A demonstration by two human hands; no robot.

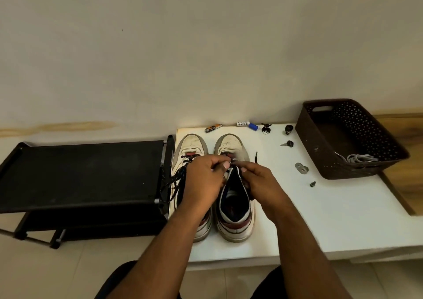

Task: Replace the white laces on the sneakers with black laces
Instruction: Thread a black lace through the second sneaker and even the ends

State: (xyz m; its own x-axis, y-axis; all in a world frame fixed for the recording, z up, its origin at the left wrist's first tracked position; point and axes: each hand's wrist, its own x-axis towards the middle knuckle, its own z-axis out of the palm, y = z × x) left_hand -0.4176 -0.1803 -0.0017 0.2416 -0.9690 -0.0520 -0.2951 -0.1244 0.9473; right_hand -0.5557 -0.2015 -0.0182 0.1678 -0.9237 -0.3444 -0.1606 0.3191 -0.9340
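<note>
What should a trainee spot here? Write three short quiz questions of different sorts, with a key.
1. True or false: the left sneaker already carries black lace.
2. Where do the white laces lie? A) in the brown basket B) on the black rack C) on the floor
3. Fill in: both hands work over the ___ sneaker.

Key
1. True: black lace crosses its eyelets.
2. A.
3. Right: the left hand and right hand pinch black lace near its tongue.
</note>
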